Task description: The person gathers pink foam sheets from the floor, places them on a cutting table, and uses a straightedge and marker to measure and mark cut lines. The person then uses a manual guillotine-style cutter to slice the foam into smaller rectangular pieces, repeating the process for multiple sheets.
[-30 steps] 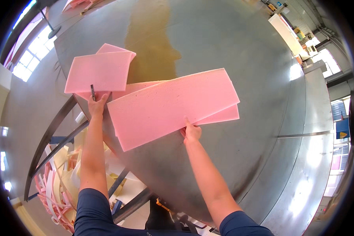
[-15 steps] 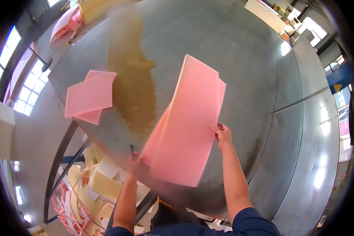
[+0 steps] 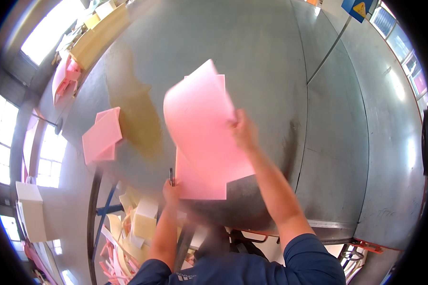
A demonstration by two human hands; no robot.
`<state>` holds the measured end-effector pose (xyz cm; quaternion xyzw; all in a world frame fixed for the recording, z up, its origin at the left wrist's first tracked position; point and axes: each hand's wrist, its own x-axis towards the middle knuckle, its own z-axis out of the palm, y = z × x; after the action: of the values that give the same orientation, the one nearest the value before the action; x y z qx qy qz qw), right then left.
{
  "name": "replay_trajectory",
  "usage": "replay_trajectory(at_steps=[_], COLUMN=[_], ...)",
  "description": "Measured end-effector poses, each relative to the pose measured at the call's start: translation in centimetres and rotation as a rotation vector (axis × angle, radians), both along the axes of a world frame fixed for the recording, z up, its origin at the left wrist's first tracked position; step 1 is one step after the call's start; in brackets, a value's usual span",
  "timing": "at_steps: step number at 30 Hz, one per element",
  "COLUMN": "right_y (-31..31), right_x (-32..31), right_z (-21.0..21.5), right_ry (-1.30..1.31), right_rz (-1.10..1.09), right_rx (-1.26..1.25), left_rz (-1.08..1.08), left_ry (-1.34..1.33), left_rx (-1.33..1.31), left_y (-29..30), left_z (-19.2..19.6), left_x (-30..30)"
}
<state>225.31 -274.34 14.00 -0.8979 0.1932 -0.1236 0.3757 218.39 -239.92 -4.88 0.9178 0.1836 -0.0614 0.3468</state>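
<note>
My right hand [image 3: 245,130] is closed on the right edge of a pink foam sheet [image 3: 202,128]. That sheet is bent, its upper left side curling up off the table. Beneath it lies another pink foam sheet [image 3: 202,189], flat, with its near end and a far corner showing. By the lower sheet's near left edge is my left hand [image 3: 170,191], closed round a slim dark pen-like tool [image 3: 171,175] that points up. Whether this hand also touches the sheet, I cannot tell.
Two small pink foam pieces [image 3: 102,135] overlap at the left of the metal table [image 3: 261,57]. A brown stain [image 3: 135,118] marks its surface. Below the table's left edge lies a heap of foam offcuts [image 3: 133,228]. A blue box on a rod [image 3: 356,9] stands at far right.
My right hand has lifted and bent the upper sheet, which lay flatter before, uncovering more of the lower one. The whole view has also swung to the right.
</note>
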Motion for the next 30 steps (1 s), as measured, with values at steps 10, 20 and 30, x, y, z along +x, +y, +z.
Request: replay_trajectory(at_steps=[10,20,30], right_y=[-15.5,-16.0,-16.5], right_x=[-14.9,-11.5,-10.9], right_z=[-13.6,-19.4,-19.2], right_ry=[0.021,0.090,0.102], right_rz=[-0.247,-0.209,-0.101], right_rx=[0.557,0.277,0.419], left_rz=[-0.146,-0.171,-0.196], left_ry=[-0.070,-0.025,-0.062], left_rx=[0.094,0.054,0.066], left_y=[-0.1,0.8,0.3], left_z=[-1.4,-2.4,-1.8], left_x=[-0.4,0.0,-0.1])
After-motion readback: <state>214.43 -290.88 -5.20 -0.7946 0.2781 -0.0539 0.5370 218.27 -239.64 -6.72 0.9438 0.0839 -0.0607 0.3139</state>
